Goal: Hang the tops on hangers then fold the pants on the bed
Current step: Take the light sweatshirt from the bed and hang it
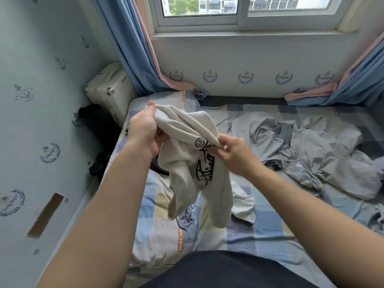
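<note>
A cream top with black printed lettering hangs bunched above the bed. My left hand grips its upper left edge, thumb on top. My right hand pinches the fabric beside a black spiral print. The lower part of the top dangles down toward the checked sheet. A heap of grey garments lies crumpled on the right half of the bed. A small white cloth lies on the sheet under the hanging top. No hanger is in view.
A cream suitcase stands in the corner left of the bed, with dark items on the floor beside it. Blue and pink curtains hang at both sides of the window and trail onto the bed. The wall runs close along the left.
</note>
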Demonstrator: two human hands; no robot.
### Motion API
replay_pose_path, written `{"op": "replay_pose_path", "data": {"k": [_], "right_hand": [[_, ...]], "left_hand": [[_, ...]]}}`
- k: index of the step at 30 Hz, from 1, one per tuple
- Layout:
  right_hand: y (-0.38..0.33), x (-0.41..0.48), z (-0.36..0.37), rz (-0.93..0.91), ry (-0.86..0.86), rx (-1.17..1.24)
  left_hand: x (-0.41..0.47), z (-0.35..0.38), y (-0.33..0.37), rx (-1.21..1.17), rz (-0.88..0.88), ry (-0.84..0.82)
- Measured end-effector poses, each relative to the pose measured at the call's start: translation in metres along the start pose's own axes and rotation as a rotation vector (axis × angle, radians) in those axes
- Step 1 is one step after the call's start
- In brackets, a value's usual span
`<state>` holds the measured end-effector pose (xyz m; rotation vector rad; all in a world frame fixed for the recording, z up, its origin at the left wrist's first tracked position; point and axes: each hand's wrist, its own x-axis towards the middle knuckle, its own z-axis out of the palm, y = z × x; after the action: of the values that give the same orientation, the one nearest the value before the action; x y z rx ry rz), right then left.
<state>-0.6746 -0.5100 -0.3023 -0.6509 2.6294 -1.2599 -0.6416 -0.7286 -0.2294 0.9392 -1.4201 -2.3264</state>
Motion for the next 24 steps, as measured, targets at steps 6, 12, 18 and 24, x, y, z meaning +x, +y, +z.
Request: {"op": "replay_pose_path", "data": {"k": [6, 12, 18, 24], "right_hand": [[-0.021, 0.021, -0.058, -0.094, 0.112, 0.157], [-0.066, 0.031, -0.074, -0.003, 0.167, 0.552], [-0.098, 0.04, -0.074, 0.211, 0.125, 0.95], [-0.109, 0.036, -0.078, 0.319, 0.125, 1.177]], "left_hand": [[0.03, -0.024, -0.003, 0.17, 0.061, 0.091], [0.0, -0.016, -0.036, 0.579, 0.492, 0.05], [-0.079, 0.014, -0.075, 0.695, 0.444, -0.501], [-0.058, 0.032, -0.083, 0.445, 0.514, -0.195]]}}
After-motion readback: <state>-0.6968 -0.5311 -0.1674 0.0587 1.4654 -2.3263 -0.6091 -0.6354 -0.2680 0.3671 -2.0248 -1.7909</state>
